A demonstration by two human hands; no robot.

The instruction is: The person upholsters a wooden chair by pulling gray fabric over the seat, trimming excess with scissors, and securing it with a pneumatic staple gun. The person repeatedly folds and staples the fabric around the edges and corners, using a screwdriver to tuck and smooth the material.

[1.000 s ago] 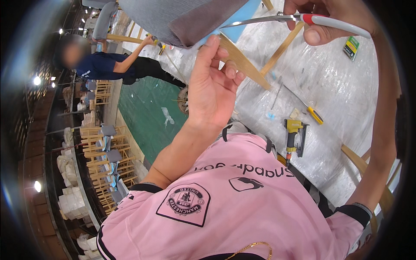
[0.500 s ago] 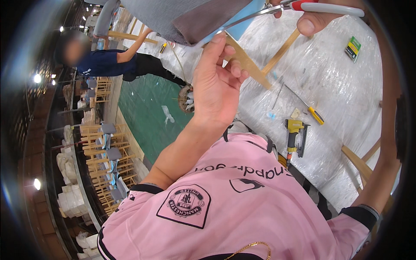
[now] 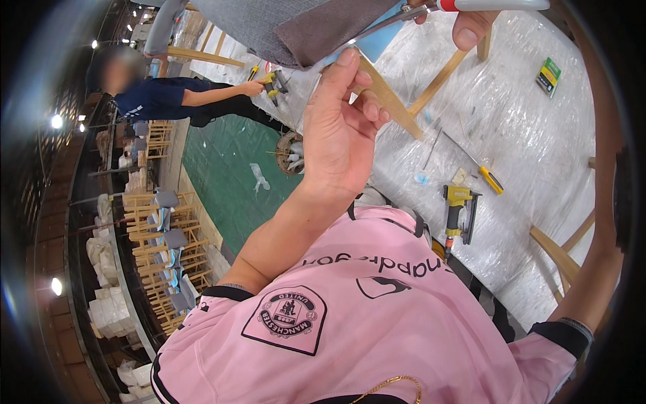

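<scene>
At the top lies an upholstered chair seat [image 3: 252, 30] in grey fabric, with a brown-grey fabric flap [image 3: 323, 34] and a light blue sheet [image 3: 380, 44] at its edge. My left hand [image 3: 343, 128] is closed in a pinch on the fabric edge, its other fingers loosely curled. My right hand [image 3: 474, 28], partly cut off by the upper rim, grips scissors [image 3: 498, 5] with red and grey handles. Their blades lie along the flap's edge, close to my left fingertips. Wooden chair legs [image 3: 387, 94] stick out below the seat.
The plastic-wrapped table [image 3: 511, 114] carries a yellow-handled screwdriver [image 3: 491, 180], a yellow-black staple gun [image 3: 457, 212], a small green-black box [image 3: 548, 75] and more wooden legs [image 3: 555, 252]. At the left, a co-worker [image 3: 168, 97] holds another staple gun [image 3: 272, 87]. Stacked chairs [image 3: 168, 239] stand beyond the green floor [image 3: 225, 175].
The scissors and my right hand have shifted left along the fabric edge. My left hand stays nearly in place. The co-worker's arm has come down, and a staple gun now shows in their hand.
</scene>
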